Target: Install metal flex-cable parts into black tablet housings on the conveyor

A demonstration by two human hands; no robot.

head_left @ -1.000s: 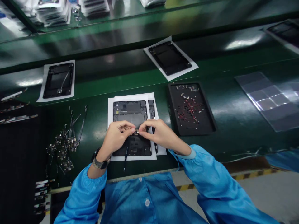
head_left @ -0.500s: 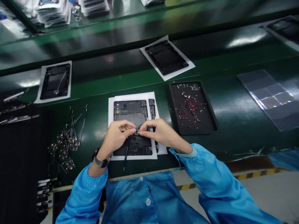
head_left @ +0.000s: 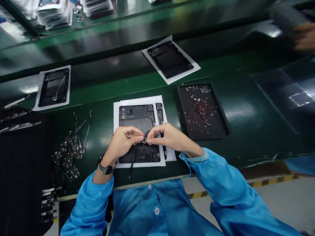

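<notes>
Between my two hands is a small circuit board, pinched at its two ends above a black tablet housing. My left hand has thumb and forefinger closed on its left end. Closed fingertips of my right hand grip the other end. A thin dark ribbon cable hangs from the board across the housing's lower edge. The housing lies on white sheets, partly over a second black housing. My hands cover the middle of the upper one.
At left lies a pile of circuit boards with cables. A black tray at right holds red-wired parts. Farther back are two more housings on white sheets. A co-worker's blurred hand is at upper right, near clear plastic sheets.
The two back housings have shifted slightly left. A co-worker's arm and hand have come in at upper right, where a housing showed before. My hands keep nearly the same pinch on the board.
</notes>
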